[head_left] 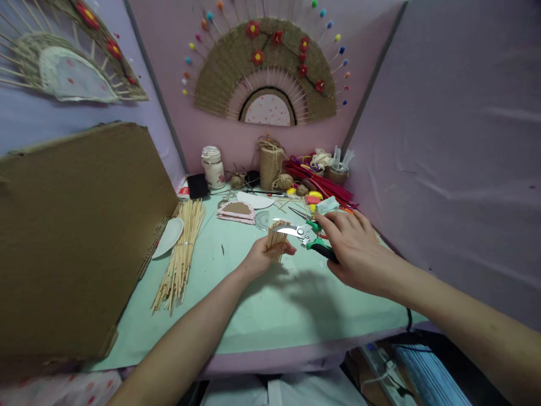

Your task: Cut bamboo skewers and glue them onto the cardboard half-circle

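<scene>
Pink wall (164, 51) behind the work area carries a woven fan (217, 70) with red flowers and beads at the tips of its ribs. Pale green cloth covers the table (236, 327). Cardboard (76, 237) stands along the left edge.

Left hand (257, 259): closed around a small bundle (276, 238) of sticks, gripped low, with the thumb toward the right side. The bundle is near upright, its cut ends facing up above the fingers. It is located between the two hands, above the middle of the table.

Right hand (355, 245): grasping the shears (302, 232) by the green and black handles, which are spread apart. The blades point left, toward the left hand. One blade crosses in front of the bundle near its top; whether it touches the sticks cannot be told from this view.

Left of the left hand, well apart from it, a larger bunch (180, 259) of long sticks lies on the cloth beside a white dish (169, 238). Beyond the hands, a protractor (262, 220) lies flat. Along the rear edge stand a jar (214, 169) and a twine spool (270, 166), with red stems (327, 185) to the right.
</scene>
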The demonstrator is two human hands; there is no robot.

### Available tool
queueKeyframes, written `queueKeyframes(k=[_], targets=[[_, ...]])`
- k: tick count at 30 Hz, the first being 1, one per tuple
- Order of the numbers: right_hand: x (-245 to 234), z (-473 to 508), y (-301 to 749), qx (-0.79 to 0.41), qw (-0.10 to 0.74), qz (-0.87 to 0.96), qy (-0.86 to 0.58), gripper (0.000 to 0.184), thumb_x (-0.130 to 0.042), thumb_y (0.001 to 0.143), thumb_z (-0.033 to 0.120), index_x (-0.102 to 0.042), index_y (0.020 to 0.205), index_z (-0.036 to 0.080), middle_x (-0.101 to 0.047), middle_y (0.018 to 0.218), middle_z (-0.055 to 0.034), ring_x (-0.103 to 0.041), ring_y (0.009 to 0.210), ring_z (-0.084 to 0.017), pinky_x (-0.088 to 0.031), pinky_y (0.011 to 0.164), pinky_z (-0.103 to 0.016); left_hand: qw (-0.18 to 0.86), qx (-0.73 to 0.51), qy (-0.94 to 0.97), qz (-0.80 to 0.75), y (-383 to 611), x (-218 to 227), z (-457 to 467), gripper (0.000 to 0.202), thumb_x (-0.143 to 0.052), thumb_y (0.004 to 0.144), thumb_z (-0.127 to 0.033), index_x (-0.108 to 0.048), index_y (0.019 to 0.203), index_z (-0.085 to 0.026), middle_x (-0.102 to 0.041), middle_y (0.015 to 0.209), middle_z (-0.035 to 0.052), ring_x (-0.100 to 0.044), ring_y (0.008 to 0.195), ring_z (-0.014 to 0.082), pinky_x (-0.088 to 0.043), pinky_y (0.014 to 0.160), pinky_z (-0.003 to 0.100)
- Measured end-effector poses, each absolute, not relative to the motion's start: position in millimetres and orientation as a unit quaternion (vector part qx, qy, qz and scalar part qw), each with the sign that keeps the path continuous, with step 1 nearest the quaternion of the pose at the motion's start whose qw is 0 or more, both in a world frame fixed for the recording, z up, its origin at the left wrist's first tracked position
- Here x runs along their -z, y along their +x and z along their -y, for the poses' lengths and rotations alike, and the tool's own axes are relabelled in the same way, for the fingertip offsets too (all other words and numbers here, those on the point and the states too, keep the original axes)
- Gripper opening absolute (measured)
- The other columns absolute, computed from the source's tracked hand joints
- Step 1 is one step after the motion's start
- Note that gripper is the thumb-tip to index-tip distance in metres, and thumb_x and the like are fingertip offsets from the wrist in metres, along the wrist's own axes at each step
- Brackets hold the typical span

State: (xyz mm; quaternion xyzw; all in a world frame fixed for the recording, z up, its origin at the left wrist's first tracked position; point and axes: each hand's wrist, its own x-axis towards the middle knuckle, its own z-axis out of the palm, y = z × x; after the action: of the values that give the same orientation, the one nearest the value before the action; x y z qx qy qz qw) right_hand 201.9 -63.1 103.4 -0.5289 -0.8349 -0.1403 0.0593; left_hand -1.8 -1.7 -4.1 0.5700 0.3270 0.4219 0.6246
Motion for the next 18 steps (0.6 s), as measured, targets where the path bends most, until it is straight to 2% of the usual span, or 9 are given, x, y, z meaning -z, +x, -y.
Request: queueKeyframes(k=[5, 13, 18], targets=[[-101.2, 64.5, 201.9, 0.132, 0.067, 0.833, -0.533, 0.066, -0.050, 0.069, 0.018, -0.042, 0.134, 0.009, -0.050, 0.127, -0.0208, -0.043, 0.117, -0.035, -0.027, 0.102, -0.055, 0.616, -0.416, 0.582, -0.329, -2.1, 3.0, 2.5, 0.039, -0.066, 0.077, -0.051, -0.067, 0.085, -0.013, -0.072, 0.088, 0.0126, -0.068, 0.089, 0.0273, -0.047, 0.089, 0.045], [-97.6, 65.7, 205.6, 0.149, 0.083, 0.829, -0.533, 0.071, -0.051, 0.068, 0.019, -0.037, 0.137, 0.009, -0.047, 0.129, -0.0218, -0.038, 0.123, -0.037, -0.019, 0.106, -0.060, 0.615, -0.412, 0.585, -0.331, -2.4, 4.8, 1.8, 0.040, -0.064, 0.078, -0.054, -0.066, 0.087, -0.015, -0.073, 0.089, 0.0120, -0.068, 0.089, 0.0258, -0.049, 0.086, 0.042], [-98.0, 62.4, 207.0, 0.106, 0.106, 0.839, -0.524, 0.075, -0.050, 0.068, 0.019, -0.032, 0.141, 0.013, -0.046, 0.129, -0.0204, -0.040, 0.121, -0.036, -0.027, 0.102, -0.058, 0.618, -0.413, 0.582, -0.331, -2.5, 5.0, 1.7, 0.039, -0.066, 0.076, -0.053, -0.067, 0.085, -0.015, -0.073, 0.088, 0.0120, -0.068, 0.088, 0.0264, -0.049, 0.087, 0.044]])
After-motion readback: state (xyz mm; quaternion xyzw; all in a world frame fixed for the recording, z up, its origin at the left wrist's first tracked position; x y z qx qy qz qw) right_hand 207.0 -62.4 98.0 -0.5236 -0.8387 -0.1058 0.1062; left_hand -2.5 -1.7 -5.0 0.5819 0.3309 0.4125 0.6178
